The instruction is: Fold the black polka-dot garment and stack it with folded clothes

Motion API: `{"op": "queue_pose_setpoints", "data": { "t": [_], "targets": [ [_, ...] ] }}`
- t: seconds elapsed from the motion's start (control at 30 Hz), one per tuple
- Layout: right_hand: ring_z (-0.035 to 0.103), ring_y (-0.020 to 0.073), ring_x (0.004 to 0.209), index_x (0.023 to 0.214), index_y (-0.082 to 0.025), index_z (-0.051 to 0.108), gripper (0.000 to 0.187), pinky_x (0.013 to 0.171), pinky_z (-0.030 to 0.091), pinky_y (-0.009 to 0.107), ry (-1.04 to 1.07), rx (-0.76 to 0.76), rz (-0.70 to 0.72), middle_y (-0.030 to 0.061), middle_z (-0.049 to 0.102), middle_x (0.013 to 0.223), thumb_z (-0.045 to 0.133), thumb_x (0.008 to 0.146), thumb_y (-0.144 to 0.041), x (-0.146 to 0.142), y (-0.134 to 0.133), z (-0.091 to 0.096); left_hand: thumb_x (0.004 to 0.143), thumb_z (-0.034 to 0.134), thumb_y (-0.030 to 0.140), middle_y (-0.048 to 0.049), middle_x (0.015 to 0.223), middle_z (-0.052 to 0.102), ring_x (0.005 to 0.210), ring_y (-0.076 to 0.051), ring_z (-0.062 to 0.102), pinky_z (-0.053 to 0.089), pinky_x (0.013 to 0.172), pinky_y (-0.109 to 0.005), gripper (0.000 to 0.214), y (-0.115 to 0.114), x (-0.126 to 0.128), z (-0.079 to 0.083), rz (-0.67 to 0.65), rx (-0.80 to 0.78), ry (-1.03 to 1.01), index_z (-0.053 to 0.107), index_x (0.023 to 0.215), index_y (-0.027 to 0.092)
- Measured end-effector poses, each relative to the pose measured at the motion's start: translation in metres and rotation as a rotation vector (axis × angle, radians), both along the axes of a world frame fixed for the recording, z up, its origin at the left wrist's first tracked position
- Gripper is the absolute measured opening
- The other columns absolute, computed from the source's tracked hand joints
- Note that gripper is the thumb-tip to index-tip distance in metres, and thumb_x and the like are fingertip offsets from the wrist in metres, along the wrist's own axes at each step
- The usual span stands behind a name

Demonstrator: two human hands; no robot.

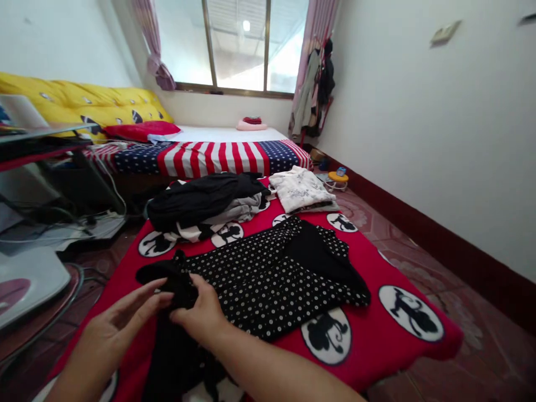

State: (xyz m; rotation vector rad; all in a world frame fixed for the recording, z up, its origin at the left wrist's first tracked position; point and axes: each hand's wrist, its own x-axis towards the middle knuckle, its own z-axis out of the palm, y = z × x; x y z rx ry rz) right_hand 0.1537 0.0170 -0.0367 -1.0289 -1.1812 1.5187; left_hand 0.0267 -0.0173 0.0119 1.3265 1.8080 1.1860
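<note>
On a red figure-printed blanket (377, 268), the right hand (201, 315) pinches the near end of a black white-dotted cloth garment (259, 279), the left hand (113, 329) open-fingered against it (a light hold); a tug could rumple it.

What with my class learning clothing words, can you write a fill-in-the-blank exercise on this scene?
The right hand grips, and the left hand touches, the bunched end of a black garment with white ____.
It lies on a ____ blanket.
The folded white top lies to the ____ of the dark clothes pile.
Missing words: dots; red; right.
</note>
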Motion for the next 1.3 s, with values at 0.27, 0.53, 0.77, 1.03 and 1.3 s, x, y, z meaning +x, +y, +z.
{"op": "queue_pose_setpoints", "data": {
  "t": [0.27, 0.53, 0.77, 1.03, 1.3],
  "targets": [
    [0.065, 0.0178, 0.076, 0.094, -0.021, 0.065, 0.045, 0.072, 0.054, 0.03, 0.122, 0.017, -0.111, -0.005, 0.069, 0.081, 0.074, 0.05, -0.018, 0.111, 0.034, 0.044, 0.077, 0.06, 0.057, 0.0015, 0.108, 0.072, 0.109, -0.028, 0.065, 0.051, 0.1, -0.049, 0.04, 0.017, 0.056, -0.003, 0.065, 0.126, -0.052, 0.065, 0.108, 0.032],
    [0.066, 0.0188, 0.078, 0.099, -0.02, 0.065, 0.05, 0.073, 0.053, 0.029, 0.001, 0.031, -0.356, -0.0024, 0.073, 0.086, 0.071, 0.05, -0.016, 0.263, 0.056, 0.048, 0.094, 0.043, 0.043, -0.0076, 0.145, 0.047, 0.137, -0.022, 0.04, 0.032, 0.116, -0.042, 0.049, 0.065, 0.168, -0.036, -0.414, 0.326, 0.184, 0.047, 0.139, 0.023],
    [0.068, 0.0206, 0.073, 0.106, -0.016, 0.062, 0.056, 0.07, 0.054, 0.032, -0.099, -0.072, -0.448, 0.0033, 0.074, 0.089, 0.068, 0.051, -0.018, 0.335, 0.058, 0.029, 0.095, 0.042, 0.046, -0.0114, 0.156, 0.032, 0.146, -0.029, 0.022, 0.021, 0.117, -0.054, 0.057, 0.088, 0.24, -0.05, -0.561, 0.297, 0.562, 0.036, 0.147, 0.023],
    [0.068, 0.0266, 0.093, 0.11, -0.014, 0.064, 0.055, 0.085, 0.053, 0.039, -0.48, -0.013, -0.464, 0.0083, 0.073, 0.098, 0.062, 0.054, -0.016, 0.364, 0.074, 0.018, 0.088, 0.046, 0.061, -0.0118, 0.156, 0.031, 0.145, -0.031, 0.022, 0.017, 0.117, -0.052, 0.066, 0.099, 0.269, -0.054, -0.504, 0.236, 0.841, 0.04, 0.145, 0.029],
    [0.045, 0.0255, 0.132, 0.139, -0.019, 0.047, 0.051, 0.112, 0.03, 0.051, -1.207, 0.626, -0.352, 0.0114, 0.051, 0.142, 0.048, 0.089, -0.028, 0.286, 0.047, 0.047, 0.086, 0.053, 0.053, -0.0129, 0.157, 0.029, 0.146, -0.036, 0.018, 0.012, 0.116, -0.057, 0.065, 0.101, 0.283, -0.051, -0.484, 0.14, 0.86, 0.042, 0.145, 0.029]
  ]
}}
